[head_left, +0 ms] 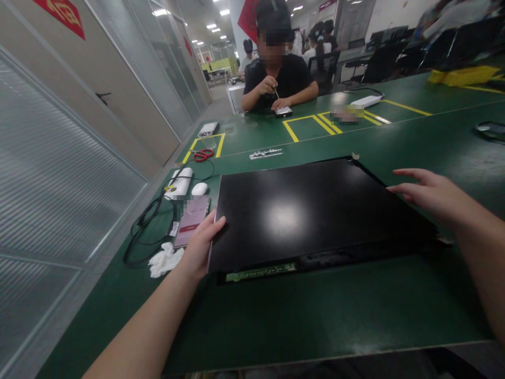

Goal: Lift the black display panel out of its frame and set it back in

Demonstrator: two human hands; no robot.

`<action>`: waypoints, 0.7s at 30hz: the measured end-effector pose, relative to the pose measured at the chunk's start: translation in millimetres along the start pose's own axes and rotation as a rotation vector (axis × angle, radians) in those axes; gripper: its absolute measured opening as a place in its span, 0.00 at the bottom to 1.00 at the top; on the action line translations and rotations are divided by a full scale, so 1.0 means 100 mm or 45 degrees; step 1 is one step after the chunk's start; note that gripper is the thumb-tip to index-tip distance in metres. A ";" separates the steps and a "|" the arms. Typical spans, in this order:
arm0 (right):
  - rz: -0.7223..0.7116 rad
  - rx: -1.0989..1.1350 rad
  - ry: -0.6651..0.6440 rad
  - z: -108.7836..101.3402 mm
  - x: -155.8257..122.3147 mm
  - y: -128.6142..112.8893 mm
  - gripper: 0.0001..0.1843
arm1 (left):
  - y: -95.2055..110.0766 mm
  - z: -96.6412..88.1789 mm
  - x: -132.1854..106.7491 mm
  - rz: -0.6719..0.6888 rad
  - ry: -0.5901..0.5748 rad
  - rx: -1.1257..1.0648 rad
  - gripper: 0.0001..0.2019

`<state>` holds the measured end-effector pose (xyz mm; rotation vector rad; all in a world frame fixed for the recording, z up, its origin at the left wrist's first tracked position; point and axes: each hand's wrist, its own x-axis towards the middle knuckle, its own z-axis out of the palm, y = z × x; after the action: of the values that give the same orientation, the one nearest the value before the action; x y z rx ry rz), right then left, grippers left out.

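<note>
A large flat black screen panel (307,210) lies on the green table (315,316), a strip of green circuit board showing along its near edge. My left hand (199,247) grips the panel's left edge, thumb on top and fingers under it. My right hand (430,195) hovers over the panel's right edge with fingers stretched out, holding nothing.
Left of the panel lie a phone (192,220), a white mouse (199,188), a power strip (179,184) with black cable, white gloves (164,260) and red scissors (203,155). Across the table a seated person (278,79) works on a small device (283,111). Chairs stand behind.
</note>
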<state>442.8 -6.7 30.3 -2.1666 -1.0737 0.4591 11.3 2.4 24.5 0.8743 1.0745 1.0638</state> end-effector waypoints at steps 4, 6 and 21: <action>-0.001 -0.031 0.000 0.03 -0.04 -0.04 0.32 | -0.03 -0.01 0.02 0.010 -0.020 0.038 0.31; 0.004 -0.030 -0.013 0.03 -0.06 -0.07 0.32 | -0.03 -0.01 0.02 0.014 -0.014 0.059 0.31; -0.052 -0.064 0.000 0.04 -0.08 -0.05 0.30 | -0.07 -0.02 0.05 -0.002 0.177 0.063 0.17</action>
<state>432.7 -9.3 31.6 -2.1840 -1.1393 0.4176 11.3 5.6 16.5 0.8482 1.2218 1.1137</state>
